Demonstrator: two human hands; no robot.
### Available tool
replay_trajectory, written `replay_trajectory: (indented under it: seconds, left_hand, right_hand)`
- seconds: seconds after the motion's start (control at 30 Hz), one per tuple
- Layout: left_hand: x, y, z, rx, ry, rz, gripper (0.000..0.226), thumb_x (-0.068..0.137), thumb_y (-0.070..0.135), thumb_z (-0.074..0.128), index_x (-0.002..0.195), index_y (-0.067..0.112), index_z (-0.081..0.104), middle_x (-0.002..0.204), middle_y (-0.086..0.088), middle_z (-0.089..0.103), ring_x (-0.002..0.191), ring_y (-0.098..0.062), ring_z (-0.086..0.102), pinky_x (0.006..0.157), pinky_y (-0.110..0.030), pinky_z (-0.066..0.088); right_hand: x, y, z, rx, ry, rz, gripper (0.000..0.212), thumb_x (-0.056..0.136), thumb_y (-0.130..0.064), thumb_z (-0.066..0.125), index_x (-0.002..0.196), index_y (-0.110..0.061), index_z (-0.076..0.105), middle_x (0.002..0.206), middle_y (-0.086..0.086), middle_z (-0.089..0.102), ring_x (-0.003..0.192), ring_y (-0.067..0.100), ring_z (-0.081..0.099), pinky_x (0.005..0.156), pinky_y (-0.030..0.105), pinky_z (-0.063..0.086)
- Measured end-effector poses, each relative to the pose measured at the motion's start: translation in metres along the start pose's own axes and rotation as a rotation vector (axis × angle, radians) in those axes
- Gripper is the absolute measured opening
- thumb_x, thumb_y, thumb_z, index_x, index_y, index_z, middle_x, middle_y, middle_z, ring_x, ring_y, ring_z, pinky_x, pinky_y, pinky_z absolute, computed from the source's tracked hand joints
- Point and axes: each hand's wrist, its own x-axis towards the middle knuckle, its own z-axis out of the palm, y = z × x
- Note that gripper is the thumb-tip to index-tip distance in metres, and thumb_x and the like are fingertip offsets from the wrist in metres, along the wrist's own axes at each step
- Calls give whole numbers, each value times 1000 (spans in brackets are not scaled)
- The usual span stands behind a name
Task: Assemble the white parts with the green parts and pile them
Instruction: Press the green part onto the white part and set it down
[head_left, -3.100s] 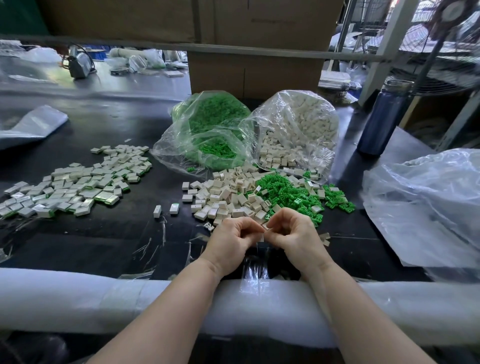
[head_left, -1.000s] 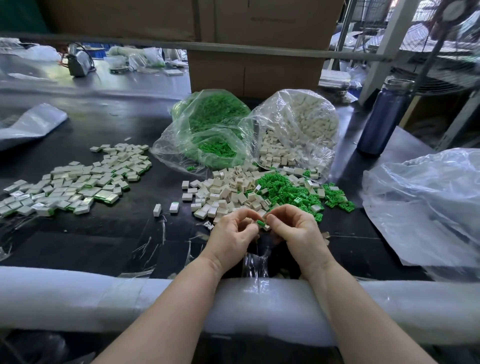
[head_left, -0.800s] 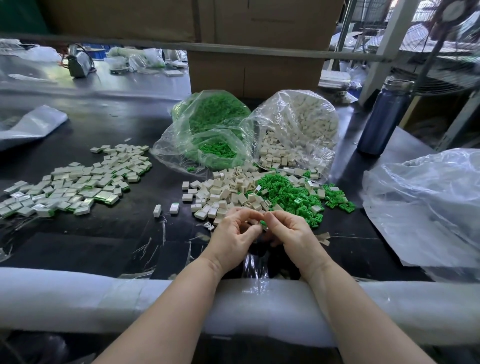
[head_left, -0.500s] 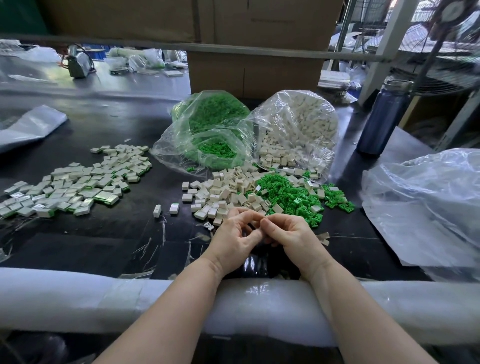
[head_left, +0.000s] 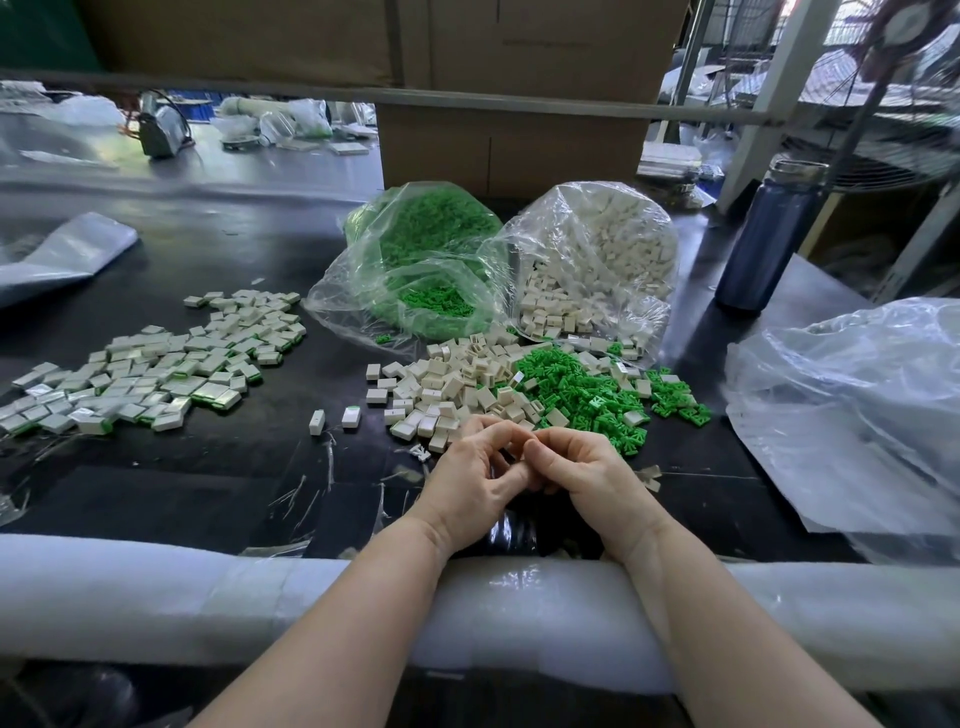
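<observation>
Wide black table (head_left: 218, 483) with a white foam-padded front edge (head_left: 156, 597). At the back, large brown cardboard boxes (head_left: 511, 140). On the right side of the table, a big crumpled clear plastic sheet (head_left: 852, 415), and behind it a tall dark blue metal bottle (head_left: 768, 240), upright.

In the middle, two clear plastic bags side by side, touching. Left clear bag (head_left: 363, 291) open toward the front, filled with small green plastic parts (head_left: 436, 239). Right clear bag (head_left: 639, 312) filled with small cream-white box-shaped parts (head_left: 613, 249), some spilling from its mouth.

On the left, a broad flat pile of assembled white-and-green pieces (head_left: 156, 371), lying well apart from both hands. In front of the bags, a loose heap of white parts (head_left: 447, 379) touching a loose heap of green parts (head_left: 582, 389) on its right. Two single white pieces (head_left: 332, 418) between the assembled pile and the loose heaps.

Left hand (head_left: 470, 483) and right hand (head_left: 582, 470) together just in front of the loose heaps, fingertips meeting, fingers curled inward. Cannot tell what is pinched between them, because the fingers hide it. Near the left hand, one tiny white part (head_left: 420, 453) on the table. Forearms resting on the padded edge.
</observation>
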Motion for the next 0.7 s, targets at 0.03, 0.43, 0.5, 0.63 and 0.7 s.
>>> replay_trajectory:
  seconds: [0.03, 0.43, 0.5, 0.63, 0.7]
  left_hand:
    - [0, 0, 0, 11, -6, 1, 18, 85, 8, 62, 89, 26, 61, 103, 0, 46, 78, -15, 50, 78, -19, 47]
    - [0, -2, 3, 78, -54, 39, 22, 87, 7, 58, 85, 28, 53, 96, 10, 40, 71, -6, 45, 75, -15, 43]
    - [0, -2, 3, 86, -57, 43, 21, 87, 7, 58, 86, 27, 52, 97, 8, 40, 70, -6, 45, 76, -16, 43]
    - [0, -2, 4, 91, -67, 50, 22, 87, 7, 57, 86, 28, 51, 102, 3, 41, 72, -7, 45, 77, -16, 43]
    - [0, -2, 4, 87, -60, 51, 21, 87, 6, 57, 88, 26, 51, 103, 1, 42, 73, -9, 46, 78, -18, 44]
  right_hand:
    - [0, 0, 0, 12, -2, 8, 16, 91, -6, 52, 85, -9, 67, 56, -9, 61, 54, 1, 53, 53, 12, 43]
    - [0, 1, -2, 163, 10, 103, 19, 76, -17, 61, 83, -1, 68, 66, 7, 65, 57, 12, 60, 57, 20, 50]
    - [0, 0, -2, 162, 10, 101, 13, 83, -8, 58, 83, 1, 67, 62, 4, 65, 54, 9, 60, 54, 17, 49]
    - [-1, -1, -3, 180, 20, 117, 14, 87, -4, 55, 83, 2, 67, 65, 8, 65, 57, 12, 61, 56, 19, 51]
    - [0, -1, -3, 193, 31, 123, 14, 86, -4, 55, 84, 3, 67, 70, 13, 64, 60, 14, 62, 60, 21, 53]
